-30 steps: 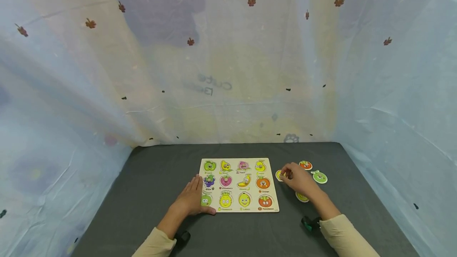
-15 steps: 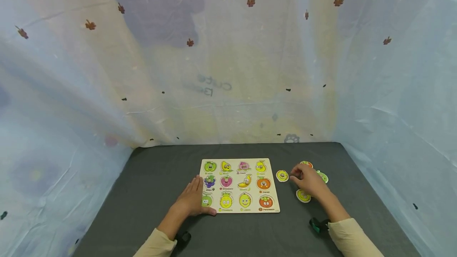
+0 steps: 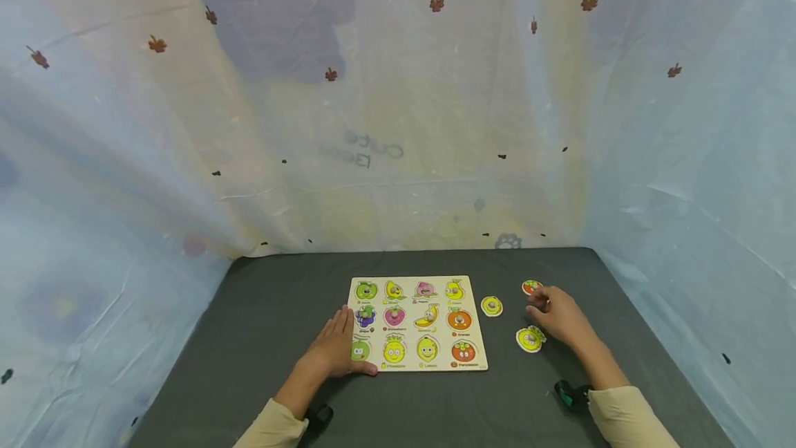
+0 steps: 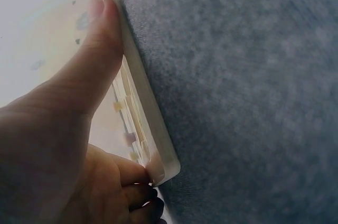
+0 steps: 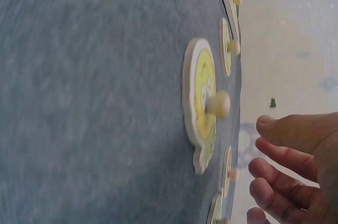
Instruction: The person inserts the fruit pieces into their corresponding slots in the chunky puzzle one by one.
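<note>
My left hand [image 3: 332, 350] rests on the left edge of a wooden fruit peg-puzzle board [image 3: 410, 348], thumb along its front edge. In the left wrist view its thumb [image 4: 103, 34] lies on the board's rim [image 4: 153, 123], fingers at a corner. My right hand [image 3: 562, 315] hovers over the loose pieces, fingers loosely bent and holding nothing. Closest in the right wrist view is the pineapple piece [image 5: 203, 86] with its wooden knob, apart from the fingertips. A red-orange fruit piece [image 3: 531, 287] lies just beyond the right hand. The hand hides the green piece in the head view.
A round yellow fruit piece [image 3: 491, 307] lies face up just right of the board. Part of a green piece [image 5: 215, 211] shows low in the right wrist view. The dark cloth-covered table [image 3: 267, 310] ends at a patterned curtain [image 3: 398, 178].
My right hand has let go of the round yellow piece and moved right, uncovering the pineapple piece's leafy top and covering the green piece. My left hand stays in place.
</note>
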Demonstrator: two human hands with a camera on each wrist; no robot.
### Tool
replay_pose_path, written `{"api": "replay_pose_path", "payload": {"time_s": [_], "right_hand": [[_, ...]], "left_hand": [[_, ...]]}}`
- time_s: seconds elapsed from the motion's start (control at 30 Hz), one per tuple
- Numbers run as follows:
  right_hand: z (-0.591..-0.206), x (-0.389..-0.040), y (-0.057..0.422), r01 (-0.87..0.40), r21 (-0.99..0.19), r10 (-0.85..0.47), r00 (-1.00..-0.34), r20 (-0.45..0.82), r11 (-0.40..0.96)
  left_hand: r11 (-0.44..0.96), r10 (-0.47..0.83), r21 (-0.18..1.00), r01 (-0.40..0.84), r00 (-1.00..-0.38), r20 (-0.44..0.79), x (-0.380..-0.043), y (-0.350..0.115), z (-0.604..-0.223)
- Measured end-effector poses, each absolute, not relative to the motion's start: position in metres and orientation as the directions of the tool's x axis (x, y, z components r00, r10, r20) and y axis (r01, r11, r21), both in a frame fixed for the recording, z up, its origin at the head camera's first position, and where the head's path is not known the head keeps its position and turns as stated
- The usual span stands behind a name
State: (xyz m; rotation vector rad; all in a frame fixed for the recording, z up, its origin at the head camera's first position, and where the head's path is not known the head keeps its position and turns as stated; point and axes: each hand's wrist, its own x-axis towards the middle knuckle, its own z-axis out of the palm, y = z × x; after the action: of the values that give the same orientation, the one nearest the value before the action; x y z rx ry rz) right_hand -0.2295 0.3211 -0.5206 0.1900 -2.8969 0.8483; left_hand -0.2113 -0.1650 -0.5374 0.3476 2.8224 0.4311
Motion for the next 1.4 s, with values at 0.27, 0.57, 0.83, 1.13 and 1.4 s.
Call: {"api": "replay_pose_path", "payload": {"time_s": [0.27,0.57,0.83,1.13,1.4], "right_hand": [[-0.528,-0.229,0.338,-0.126,-0.512,-0.055,-0.987,0.151,0.849],[-0.527,-0.231,0.353,-0.115,-0.493,-0.041,-0.986,0.159,0.863],[-0.532,-0.233,0.362,-0.095,-0.498,-0.019,-0.988,0.156,0.862],[-0.535,-0.236,0.371,-0.076,-0.482,0.002,-0.987,0.158,0.873],[-0.539,-0.238,0.376,-0.056,-0.484,0.009,-0.991,0.130,0.873]], "left_hand": [[0.928,0.266,0.321,0.188,-0.938,-0.221,-0.209,-0.165,-0.534],[0.929,0.284,0.305,0.212,-0.934,-0.215,-0.208,-0.164,-0.533],[0.925,0.296,0.306,0.225,-0.932,-0.209,-0.211,-0.169,-0.540],[0.920,0.306,0.314,0.233,-0.928,-0.210,-0.211,-0.176,-0.544],[0.912,0.337,0.314,0.262,-0.917,-0.212,-0.211,-0.179,-0.542]]}}
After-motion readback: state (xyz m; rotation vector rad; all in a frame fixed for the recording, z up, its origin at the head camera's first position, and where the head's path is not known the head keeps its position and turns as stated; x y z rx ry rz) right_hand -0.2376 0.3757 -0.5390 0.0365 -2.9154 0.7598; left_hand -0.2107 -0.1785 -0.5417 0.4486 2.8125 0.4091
